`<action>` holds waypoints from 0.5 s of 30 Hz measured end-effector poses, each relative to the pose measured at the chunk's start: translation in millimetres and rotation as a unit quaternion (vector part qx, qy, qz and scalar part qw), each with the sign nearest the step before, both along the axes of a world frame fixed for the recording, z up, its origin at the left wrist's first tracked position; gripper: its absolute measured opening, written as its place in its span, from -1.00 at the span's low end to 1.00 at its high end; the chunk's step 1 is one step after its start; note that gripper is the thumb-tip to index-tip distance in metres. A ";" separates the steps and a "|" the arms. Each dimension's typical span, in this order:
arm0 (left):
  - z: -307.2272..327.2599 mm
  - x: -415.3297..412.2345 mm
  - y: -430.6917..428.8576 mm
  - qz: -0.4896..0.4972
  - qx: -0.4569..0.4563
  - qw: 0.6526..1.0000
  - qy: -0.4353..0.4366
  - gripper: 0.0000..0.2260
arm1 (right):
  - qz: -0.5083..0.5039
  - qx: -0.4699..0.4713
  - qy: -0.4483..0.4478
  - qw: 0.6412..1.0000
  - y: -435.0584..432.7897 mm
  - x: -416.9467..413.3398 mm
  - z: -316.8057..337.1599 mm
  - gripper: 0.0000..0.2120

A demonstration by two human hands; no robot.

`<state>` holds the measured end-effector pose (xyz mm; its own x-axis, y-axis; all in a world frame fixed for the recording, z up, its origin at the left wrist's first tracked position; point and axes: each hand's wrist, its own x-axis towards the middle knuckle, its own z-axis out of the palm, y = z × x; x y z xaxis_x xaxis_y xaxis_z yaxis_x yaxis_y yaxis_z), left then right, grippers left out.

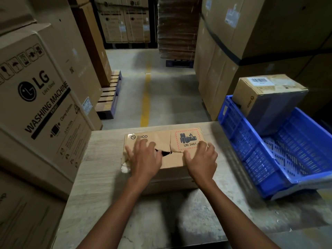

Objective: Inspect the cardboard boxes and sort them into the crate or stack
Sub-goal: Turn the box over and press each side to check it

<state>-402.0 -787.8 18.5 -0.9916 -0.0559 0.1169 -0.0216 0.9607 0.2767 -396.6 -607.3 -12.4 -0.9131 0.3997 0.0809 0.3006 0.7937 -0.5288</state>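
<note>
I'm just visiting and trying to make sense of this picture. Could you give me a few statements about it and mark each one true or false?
1. The nearest box has a torn top. True.
2. The left hand and right hand both rest on that box. True.
3. The blue crate is empty. False: a smaller box leans in its far end.
4. The red-bordered label reads UN 3481. True.
5. The big carton at the left is marked as a refrigerator. False: it reads LG washing machine.
</note>
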 end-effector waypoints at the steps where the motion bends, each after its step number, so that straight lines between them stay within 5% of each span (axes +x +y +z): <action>1: 1.3 -3.2 -11.5 0.032 0.012 0.999 -0.008 -0.62 | 0.002 -0.026 0.011 1.000 4.6 0.6 1.6 -0.36; 4: 0.8 -10.2 -41.3 0.093 0.085 0.990 -0.064 -0.52 | -0.039 -0.116 0.018 0.992 20.9 2.7 2.4 -0.25; 8: -5.3 -14.5 -46.8 0.115 0.160 0.976 -0.090 -0.47 | -0.073 -0.232 -0.001 0.970 28.2 4.2 1.1 -0.55; 15: -9.9 -18.8 -38.8 0.163 0.299 0.940 -0.040 -0.53 | -0.012 -0.220 0.152 0.963 27.1 -9.7 57.0 -0.84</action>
<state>-420.8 -826.7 8.6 -0.9151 -0.3889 -0.1066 -0.3311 0.5738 0.7491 -406.3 -580.2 44.6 -0.8638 0.4774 0.1611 0.0942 0.4672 -0.8791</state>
